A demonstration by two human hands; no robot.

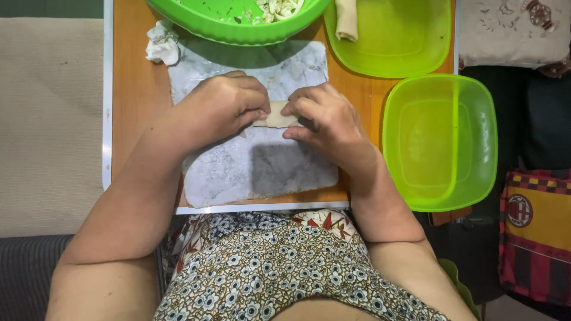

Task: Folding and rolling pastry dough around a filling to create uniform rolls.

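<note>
Pinching a small pale dough roll (275,116) at centre frame, the left hand (223,104) and right hand (324,119) each grasp 1 end over the white marble board (262,166). It looks soft, light and easily torn, best held gently at both ends. Smooth, cream-coloured, mostly hidden by fingers.

Head view: both forearms reach fwd from the body and converge at centre, elbows out, wrists roughly straight. L hand (223,107) lies palm down, knuckles up, fingers curled under with tips pressed down at its inner edge. R hand (324,119) mirrors it, palm down, fingers bent w/ tips pointing toward the L hand, the two sets of fingertips near each other but apart.
</note>
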